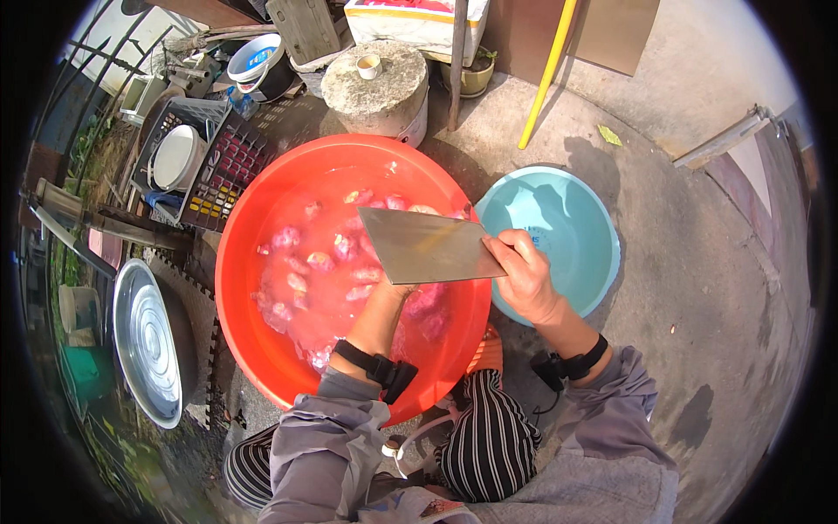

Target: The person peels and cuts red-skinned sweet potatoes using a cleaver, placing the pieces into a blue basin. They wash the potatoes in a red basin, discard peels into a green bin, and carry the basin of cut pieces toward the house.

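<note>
My right hand is closed around the handle of a cleaver, whose broad grey blade stretches leftward above a large red basin. Behind that blade most of my left hand is hidden; only its wrist end shows, low over the basin, so its fingers and anything in them cannot be made out. Cloudy water fills the basin. Several purple-pink lumpy root vegetables, with pale patches, sit in it, mostly left of and beneath the blade.
Right of the red basin stands a light-blue basin. A metal basin and a dark plastic crate are at the left. Beyond the red basin sit a round stone-topped drum and a leaning yellow pole.
</note>
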Demonstrator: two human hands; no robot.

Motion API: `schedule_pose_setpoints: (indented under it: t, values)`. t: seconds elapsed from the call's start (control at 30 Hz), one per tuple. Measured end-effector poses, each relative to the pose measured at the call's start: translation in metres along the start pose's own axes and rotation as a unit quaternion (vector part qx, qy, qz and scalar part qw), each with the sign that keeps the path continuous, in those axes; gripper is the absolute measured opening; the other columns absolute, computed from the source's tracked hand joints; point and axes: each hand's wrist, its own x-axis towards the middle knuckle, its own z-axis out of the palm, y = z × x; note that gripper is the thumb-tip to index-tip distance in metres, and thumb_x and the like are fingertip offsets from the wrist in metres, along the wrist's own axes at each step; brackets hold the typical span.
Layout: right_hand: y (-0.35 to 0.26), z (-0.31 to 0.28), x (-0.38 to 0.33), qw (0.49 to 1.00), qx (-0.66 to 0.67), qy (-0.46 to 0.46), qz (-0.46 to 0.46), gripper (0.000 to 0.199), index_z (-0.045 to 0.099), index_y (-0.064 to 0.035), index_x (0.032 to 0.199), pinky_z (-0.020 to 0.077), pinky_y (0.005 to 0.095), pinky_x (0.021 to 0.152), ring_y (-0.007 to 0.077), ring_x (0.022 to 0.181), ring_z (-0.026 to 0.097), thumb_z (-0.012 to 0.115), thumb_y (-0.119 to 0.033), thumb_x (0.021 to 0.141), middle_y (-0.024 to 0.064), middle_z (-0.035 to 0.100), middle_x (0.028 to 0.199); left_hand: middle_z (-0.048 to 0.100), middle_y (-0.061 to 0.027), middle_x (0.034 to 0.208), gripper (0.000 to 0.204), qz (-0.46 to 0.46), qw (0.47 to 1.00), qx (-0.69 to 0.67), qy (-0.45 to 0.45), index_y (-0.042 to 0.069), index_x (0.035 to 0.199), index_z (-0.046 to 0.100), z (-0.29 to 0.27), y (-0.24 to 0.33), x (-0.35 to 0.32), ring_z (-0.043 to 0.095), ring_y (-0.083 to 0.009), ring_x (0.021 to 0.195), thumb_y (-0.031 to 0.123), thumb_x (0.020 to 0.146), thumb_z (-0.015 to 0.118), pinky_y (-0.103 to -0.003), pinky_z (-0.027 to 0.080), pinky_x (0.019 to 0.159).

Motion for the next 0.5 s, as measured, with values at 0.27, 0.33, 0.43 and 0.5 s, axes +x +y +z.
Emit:
schedule_pose_setpoints:
  t: [0.27,0.33,0.43,0.5]
  values:
    - [0.058,-0.011,0.002,0.979,-0.053,-0.026,0.194,0.016,0.065,0.0026,0.099,0.0496,0.0385,0.062,0.0299,0.069,0.060,0.059,0.001,0.084,0.0134,0.055,0.086,0.061,-0.0077,0.099,0.028,-0.084,0.993,-0.079,0.015,0.007,0.106,0.051,0.013,0.056,0.011,0.061,-0.0154,0.086,0.002,0.084,0.067,-0.028,0.051,0.072]
    - [0.034,-0.014,-0.013,0.976,-0.005,0.016,0.216,0.017,0.065,0.0023,0.100,0.0492,0.0373,0.061,0.0293,0.069,0.059,0.060,0.001,0.084,0.0135,0.055,0.087,0.061,-0.0108,0.104,0.031,-0.093,0.984,-0.112,0.106,0.006,0.113,0.051,0.024,0.044,0.004,0.061,-0.0155,0.082,0.002,0.085,0.066,-0.027,0.050,0.067]
    - [0.005,-0.009,-0.012,0.994,-0.015,0.032,0.100,0.024,0.066,0.0024,0.099,0.0487,0.0343,0.057,0.0261,0.068,0.061,0.063,0.005,0.076,0.0113,0.056,0.087,0.061,-0.0124,0.109,0.034,-0.105,0.983,-0.116,0.095,0.004,0.119,0.049,0.032,0.021,-0.010,0.061,-0.0187,0.094,0.006,0.088,0.063,-0.031,0.051,0.076]
    - [-0.008,-0.007,-0.005,0.998,-0.042,0.024,0.030,0.025,0.067,0.0027,0.098,0.0487,0.0332,0.055,0.0246,0.067,0.061,0.064,0.006,0.073,0.0102,0.057,0.086,0.059,-0.0137,0.116,0.034,-0.142,0.968,-0.175,0.112,0.004,0.122,0.048,0.034,0.008,-0.019,0.060,-0.0237,0.106,0.015,0.092,0.058,-0.035,0.051,0.090]
